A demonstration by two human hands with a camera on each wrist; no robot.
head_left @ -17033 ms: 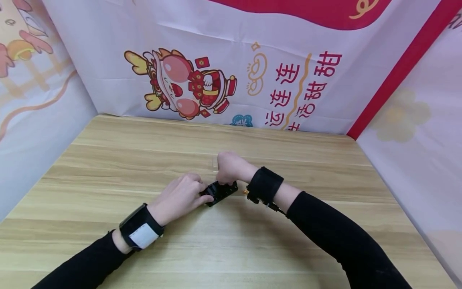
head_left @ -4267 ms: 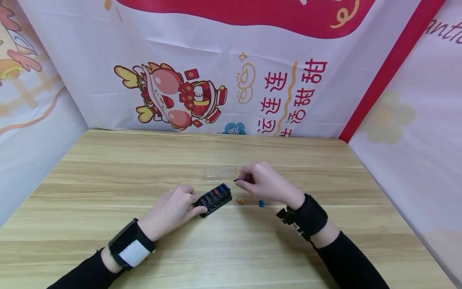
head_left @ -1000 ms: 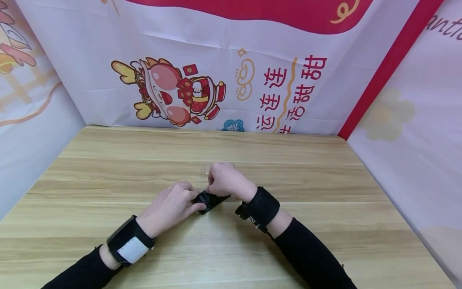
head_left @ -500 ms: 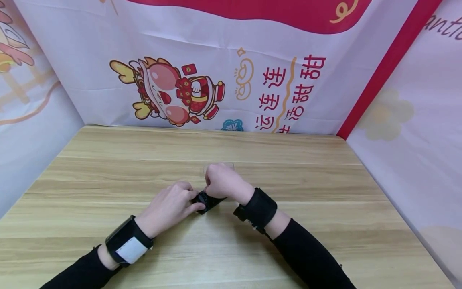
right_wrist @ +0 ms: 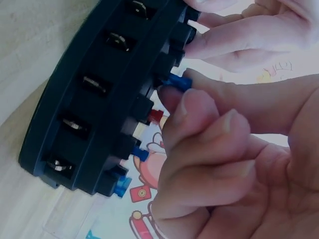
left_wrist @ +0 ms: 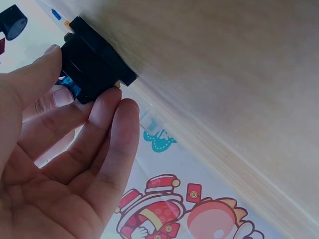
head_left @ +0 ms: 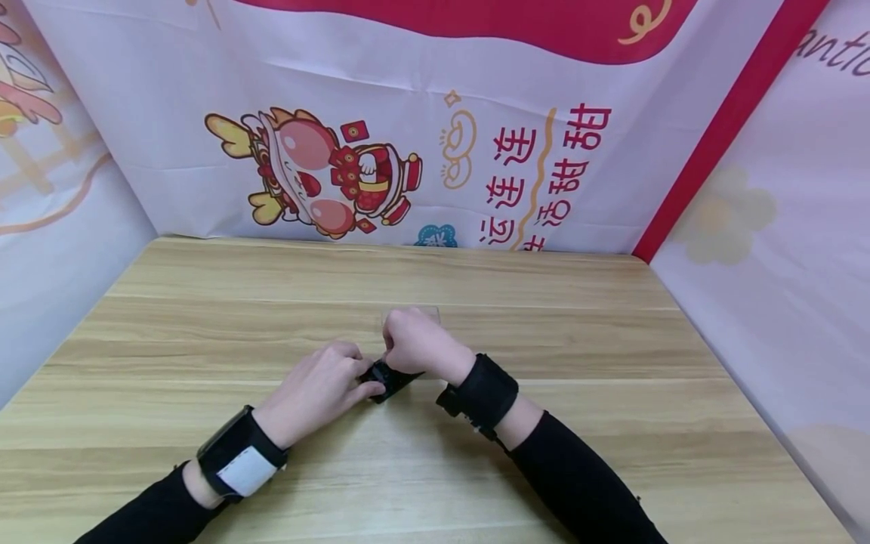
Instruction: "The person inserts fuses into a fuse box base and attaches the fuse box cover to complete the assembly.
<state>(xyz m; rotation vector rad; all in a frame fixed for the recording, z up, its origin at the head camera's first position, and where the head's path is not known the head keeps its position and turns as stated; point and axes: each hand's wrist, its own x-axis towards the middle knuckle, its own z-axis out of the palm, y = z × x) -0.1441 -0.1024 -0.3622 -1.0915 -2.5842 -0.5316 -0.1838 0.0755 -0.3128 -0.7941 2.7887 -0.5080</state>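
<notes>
A black fuse box (head_left: 389,381) sits at an angle on the table, partly covered by both hands in the head view. My left hand (head_left: 319,393) grips its near left end between thumb and fingers. Over the middle of the block, my right hand (head_left: 424,344) pinches a blue blade fuse (right_wrist: 178,81) at one of the slots. Further along the same row, a red blade fuse (right_wrist: 156,116) and two more blue ones, one dark (right_wrist: 140,153) and one lighter (right_wrist: 121,186), stand in their slots. Metal terminals line the box's side in the right wrist view.
A clear plastic cover (head_left: 431,312) lies just behind the right hand. Beyond the box, a loose blue fuse (left_wrist: 56,14) and an orange one (left_wrist: 67,24) show in the left wrist view. Printed cloth walls (head_left: 306,53) border the wooden table (head_left: 544,325).
Since about four seconds ago, the right hand has carried a small fuse leftward onto the box. Over the last second both hands stay almost still, the right edging slightly left.
</notes>
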